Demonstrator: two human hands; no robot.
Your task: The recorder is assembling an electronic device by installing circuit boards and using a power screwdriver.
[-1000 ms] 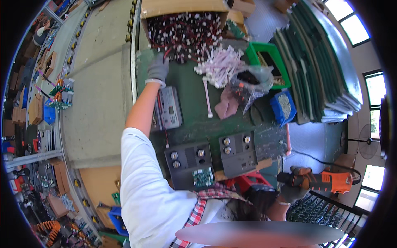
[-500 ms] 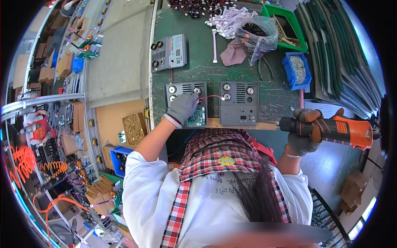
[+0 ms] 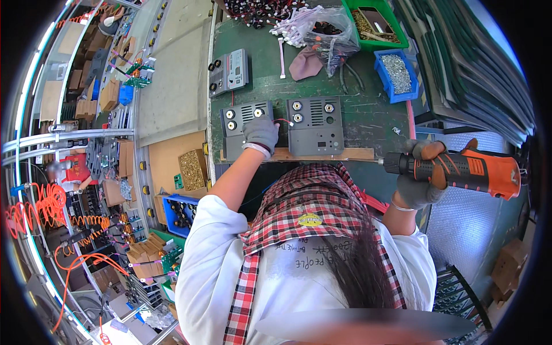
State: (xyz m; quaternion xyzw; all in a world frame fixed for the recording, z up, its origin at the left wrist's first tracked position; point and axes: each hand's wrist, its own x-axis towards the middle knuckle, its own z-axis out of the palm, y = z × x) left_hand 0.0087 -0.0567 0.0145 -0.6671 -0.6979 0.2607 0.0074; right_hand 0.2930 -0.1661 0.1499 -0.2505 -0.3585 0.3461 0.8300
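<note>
My left hand (image 3: 261, 133), in a grey glove, rests on the left dark grey panel (image 3: 233, 146), just below its upper right brass terminal. Its fingers are curled, and what they hold, if anything, is hidden. From beside it a red and white wire with a white plug (image 3: 290, 123) reaches to the right panel (image 3: 315, 138), which lies flat with brass terminals and slots. At the right, off the table's edge, my gloved right hand (image 3: 418, 187) is closed around an orange and black power screwdriver (image 3: 480, 171), its tip pointing left toward the panels.
A wooden strip (image 3: 359, 153) runs along the table's near edge. Farther off are another grey panel (image 3: 233, 72), a plastic bag (image 3: 333, 43), pliers (image 3: 352, 77), a blue bin of screws (image 3: 397, 75) and a green bin (image 3: 376, 26). Dark boards (image 3: 477, 75) stand at the right.
The view has shifted. My left hand has moved down from the upper right terminal of the left panel; the green circuit board seen below it before no longer shows. My right hand still holds the screwdriver.
</note>
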